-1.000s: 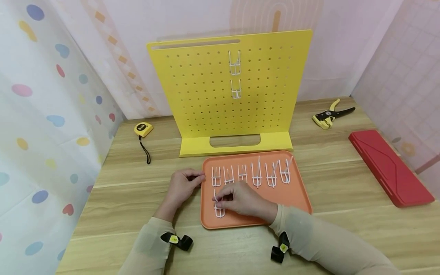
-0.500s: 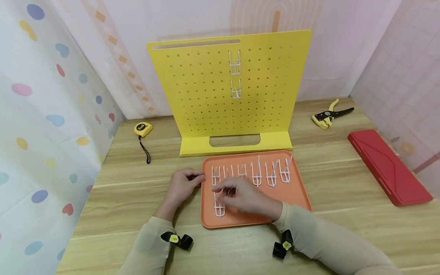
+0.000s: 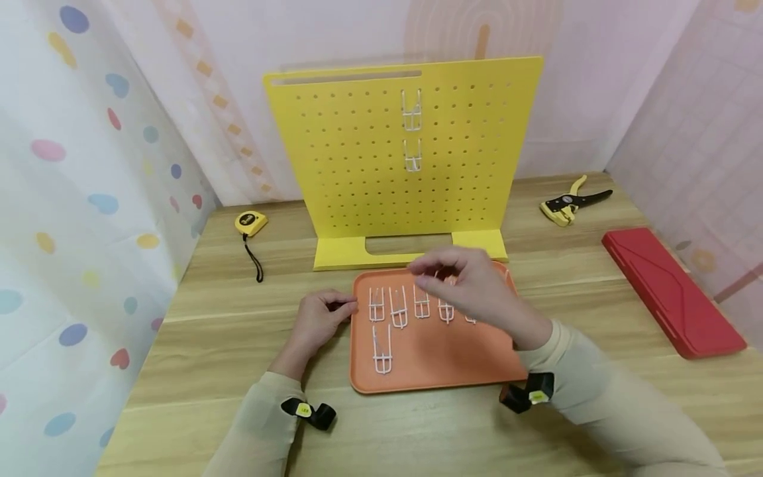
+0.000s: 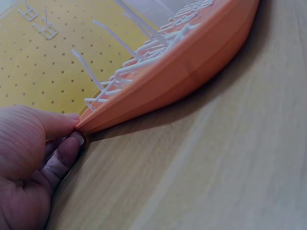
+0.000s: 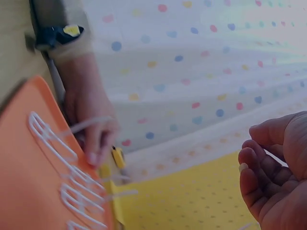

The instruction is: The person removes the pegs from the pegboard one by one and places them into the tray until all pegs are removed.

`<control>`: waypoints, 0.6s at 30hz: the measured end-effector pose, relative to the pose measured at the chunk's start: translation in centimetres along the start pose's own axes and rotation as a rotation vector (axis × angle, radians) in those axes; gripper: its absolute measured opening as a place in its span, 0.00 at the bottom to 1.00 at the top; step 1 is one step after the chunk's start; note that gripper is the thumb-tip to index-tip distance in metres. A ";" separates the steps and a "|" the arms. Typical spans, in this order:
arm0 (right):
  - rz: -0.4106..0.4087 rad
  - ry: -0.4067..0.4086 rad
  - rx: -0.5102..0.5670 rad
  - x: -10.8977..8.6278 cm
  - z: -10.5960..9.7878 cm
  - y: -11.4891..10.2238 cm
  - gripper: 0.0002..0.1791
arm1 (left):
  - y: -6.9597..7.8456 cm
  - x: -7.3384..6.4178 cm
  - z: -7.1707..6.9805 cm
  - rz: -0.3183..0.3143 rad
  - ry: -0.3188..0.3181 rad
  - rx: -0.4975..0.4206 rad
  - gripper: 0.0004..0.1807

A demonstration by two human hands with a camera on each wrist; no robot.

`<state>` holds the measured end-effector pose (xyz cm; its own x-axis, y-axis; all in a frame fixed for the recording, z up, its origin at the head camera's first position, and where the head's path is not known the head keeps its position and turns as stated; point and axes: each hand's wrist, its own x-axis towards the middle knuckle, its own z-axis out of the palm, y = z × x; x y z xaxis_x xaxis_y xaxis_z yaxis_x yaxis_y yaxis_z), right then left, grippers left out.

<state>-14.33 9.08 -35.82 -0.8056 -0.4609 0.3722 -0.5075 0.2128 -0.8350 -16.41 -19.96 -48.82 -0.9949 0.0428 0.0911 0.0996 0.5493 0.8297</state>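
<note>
My left hand pinches the left rim of an orange tray; in the left wrist view the thumb lies over the rim, with a finger beneath. White wire pegboard hooks stand in a row across the tray, and one more hook lies at its front left. Above the row hovers my right hand, fingers loosely bent, hiding some of the hooks. Nothing shows between its fingers in the right wrist view. A yellow pegboard behind the tray bears an upper hook and a lower hook.
To the left lies a yellow tape measure with a black strap. Wire strippers with yellow and black handles lie at the back right. A red case sits near the right wall. Patterned curtains enclose the wooden table.
My right hand has left the front-left hook and risen up and to the right, over the row. That hook stays on the tray. The left hand keeps its place at the rim.
</note>
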 end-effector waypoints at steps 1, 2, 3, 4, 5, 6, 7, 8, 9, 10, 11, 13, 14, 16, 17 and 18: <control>-0.004 0.009 -0.018 0.5 -0.7 -0.4 0.08 | 0.1 0.1 0.0 -0.003 0.000 -0.005 0.05; -0.008 0.022 -0.040 1.0 -1.4 -0.7 0.08 | 0.2 0.1 -0.1 -0.005 -0.001 -0.005 0.05; -0.002 0.033 -0.056 1.5 -2.1 -1.1 0.09 | 0.3 0.2 -0.1 -0.008 -0.002 -0.008 0.05; 0.005 0.045 -0.073 2.1 -2.8 -1.2 0.09 | 0.4 0.1 -0.1 -0.014 -0.004 -0.009 0.05; 0.011 0.062 -0.086 2.8 -3.4 -1.4 0.09 | 0.4 0.1 -0.1 -0.016 -0.006 -0.007 0.05; 0.018 0.083 -0.101 3.6 -4.0 -1.5 0.09 | 0.4 0.1 -0.1 -0.018 -0.006 -0.007 0.05; 0.026 0.107 -0.116 4.3 -4.5 -1.5 0.09 | 0.4 0.1 -0.1 -0.017 -0.004 -0.011 0.05; 0.031 0.133 -0.127 5.1 -5.1 -1.4 0.08 | 0.4 0.1 -0.1 -0.015 -0.002 -0.008 0.05; 0.037 0.155 -0.139 5.8 -5.6 -1.3 0.08 | 0.4 0.1 -0.1 -0.012 0.000 -0.008 0.05; 0.041 0.177 -0.152 6.6 -6.0 -1.1 0.08 | 0.3 0.1 -0.1 -0.009 0.000 -0.006 0.05; 0.046 0.196 -0.169 7.2 -6.4 -1.0 0.08 | 0.4 0.1 -0.1 -0.007 0.001 -0.007 0.05; 0.062 0.222 -0.210 8.5 -7.0 -0.6 0.09 | 0.3 0.0 -0.1 -0.006 -0.001 -0.006 0.05; 0.074 0.231 -0.227 9.1 -7.2 -0.5 0.10 | 0.3 0.0 -0.1 -0.008 -0.003 -0.005 0.05; 0.082 0.250 -0.265 10.1 -7.4 -0.1 0.10 | 0.3 0.0 -0.1 -0.010 -0.005 -0.001 0.05; 0.083 0.256 -0.280 10.6 -7.4 0.1 0.11 | 0.3 0.0 -0.1 -0.012 -0.004 -0.002 0.05; 0.084 0.255 -0.290 11.0 -7.3 0.3 0.11 | 0.3 0.0 -0.1 -0.012 -0.005 -0.002 0.05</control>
<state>-25.56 10.40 -29.01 -0.8798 -0.2107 0.4261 -0.4721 0.4922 -0.7314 -16.39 -19.88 -48.48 -0.9961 0.0402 0.0789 0.0880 0.5483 0.8317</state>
